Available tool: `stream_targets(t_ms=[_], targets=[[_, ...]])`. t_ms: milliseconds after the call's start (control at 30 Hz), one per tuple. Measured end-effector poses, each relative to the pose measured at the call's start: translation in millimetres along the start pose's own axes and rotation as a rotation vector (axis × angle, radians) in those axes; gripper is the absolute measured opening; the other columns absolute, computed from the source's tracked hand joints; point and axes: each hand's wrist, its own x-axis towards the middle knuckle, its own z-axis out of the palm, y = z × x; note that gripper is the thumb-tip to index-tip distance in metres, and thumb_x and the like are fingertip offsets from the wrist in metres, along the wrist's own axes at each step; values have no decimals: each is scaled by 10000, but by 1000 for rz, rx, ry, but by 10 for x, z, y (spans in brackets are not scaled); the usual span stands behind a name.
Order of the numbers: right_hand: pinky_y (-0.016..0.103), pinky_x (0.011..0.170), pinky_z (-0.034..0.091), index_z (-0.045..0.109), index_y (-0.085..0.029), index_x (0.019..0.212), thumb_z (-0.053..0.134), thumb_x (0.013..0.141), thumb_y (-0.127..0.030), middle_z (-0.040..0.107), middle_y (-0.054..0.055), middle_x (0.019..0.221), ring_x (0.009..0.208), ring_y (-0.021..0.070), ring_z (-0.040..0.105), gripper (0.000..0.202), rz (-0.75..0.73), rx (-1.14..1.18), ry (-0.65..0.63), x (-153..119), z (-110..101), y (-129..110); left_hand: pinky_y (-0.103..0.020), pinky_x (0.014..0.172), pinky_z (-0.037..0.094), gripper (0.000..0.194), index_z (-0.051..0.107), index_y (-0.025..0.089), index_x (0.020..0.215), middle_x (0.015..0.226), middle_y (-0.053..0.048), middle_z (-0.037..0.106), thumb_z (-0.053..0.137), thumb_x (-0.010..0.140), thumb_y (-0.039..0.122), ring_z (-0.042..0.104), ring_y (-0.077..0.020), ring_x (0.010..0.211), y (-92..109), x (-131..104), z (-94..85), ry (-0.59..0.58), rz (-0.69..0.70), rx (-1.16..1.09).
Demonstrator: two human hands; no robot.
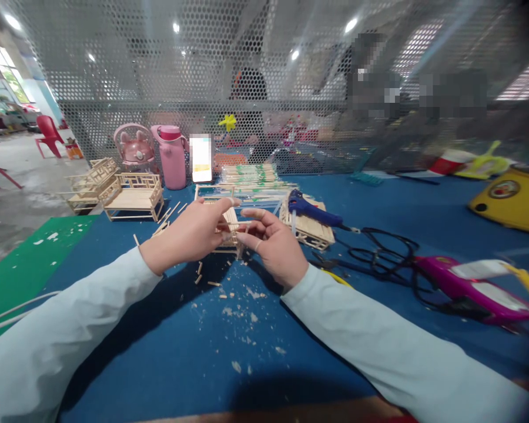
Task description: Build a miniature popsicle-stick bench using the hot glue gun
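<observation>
A miniature wooden bench (231, 218), built of thin pale sticks, stands between my hands at the middle of the table. My left hand (189, 232) is closed on its left side, thumb and fingers around the upper part. From the right, my right hand (280, 244) pinches a thin wooden stick (234, 223) that lies level across the front of the bench. The fingers cover much of the bench, so where the stick touches it is hidden.
Finished-looking miniature benches (134, 197) stand at left, near a pink bottle (173, 161) and a lit phone (201, 158). Bundled sticks (251, 176) lie behind. A blue glue gun (312, 210) rests on another small wooden piece (311, 229). Black cable (379, 252) and a magenta tool (471, 291) lie right.
</observation>
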Motion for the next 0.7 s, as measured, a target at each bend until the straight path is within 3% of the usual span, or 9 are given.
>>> stream_targets(t_ms=[167, 267, 333, 433, 500, 567, 633, 700], targets=[[341, 766, 488, 508, -238, 980, 689, 624, -213, 631, -38, 744, 738, 133, 614, 400, -63, -137, -40, -17, 7, 31, -355, 808, 452, 543, 430, 114, 1284, 837, -63, 707, 608, 773, 157, 663, -204, 821, 5, -19, -22, -8, 33, -19], [300, 657, 482, 485, -239, 1070, 635, 623, -182, 620, 9, 874, 753, 142, 602, 476, -211, -308, -33, -60, -40, -93, -344, 773, 455, 555, 423, 125, 1289, 842, -59, 695, 591, 759, 134, 651, -198, 797, -6, -25, -34, -34, 49, -8], [276, 599, 460, 476, -240, 1131, 589, 615, -154, 600, 27, 940, 746, 139, 579, 535, -388, -464, 63, -55, -184, -271, -334, 754, 460, 556, 418, 126, 1296, 853, -66, 691, 585, 765, 139, 644, -192, 789, -8, -27, -53, -65, 41, -34], [302, 620, 452, 518, -211, 1116, 553, 622, -130, 592, 36, 895, 706, 146, 533, 502, -573, -786, 404, 86, -610, -551, -301, 714, 468, 552, 409, 127, 1300, 889, -80, 689, 573, 773, 146, 641, -178, 790, -1, -27, -105, -99, 7, -125], [362, 683, 450, 585, -175, 1001, 555, 617, -103, 614, 72, 849, 714, 175, 537, 392, -392, -1127, 490, 251, -950, -639, -282, 683, 467, 545, 409, 124, 1293, 902, -82, 687, 558, 769, 145, 637, -169, 776, 2, -26, -147, -107, -29, -178], [417, 672, 450, 617, -161, 830, 604, 562, -77, 615, 96, 753, 701, 224, 550, 281, -173, -1322, 413, 392, -1215, -628, -273, 669, 462, 539, 415, 120, 1283, 895, -77, 682, 552, 763, 150, 632, -165, 763, -3, -25, -184, -115, -51, -207], [454, 705, 456, 623, -161, 802, 608, 552, -53, 631, 129, 798, 773, 280, 580, 272, -127, -1376, 374, 434, -1311, -584, -273, 678, 457, 544, 416, 120, 1280, 895, -73, 675, 559, 757, 158, 626, -166, 769, -17, -26, -209, -132, -53, -210], [472, 772, 454, 634, -162, 891, 595, 605, -69, 642, 153, 921, 887, 313, 589, 303, -219, -1402, 371, 347, -1208, -580, -275, 687, 448, 542, 413, 135, 1283, 905, -68, 672, 565, 763, 165, 622, -166, 780, -41, -29, -217, -162, -47, -205]])
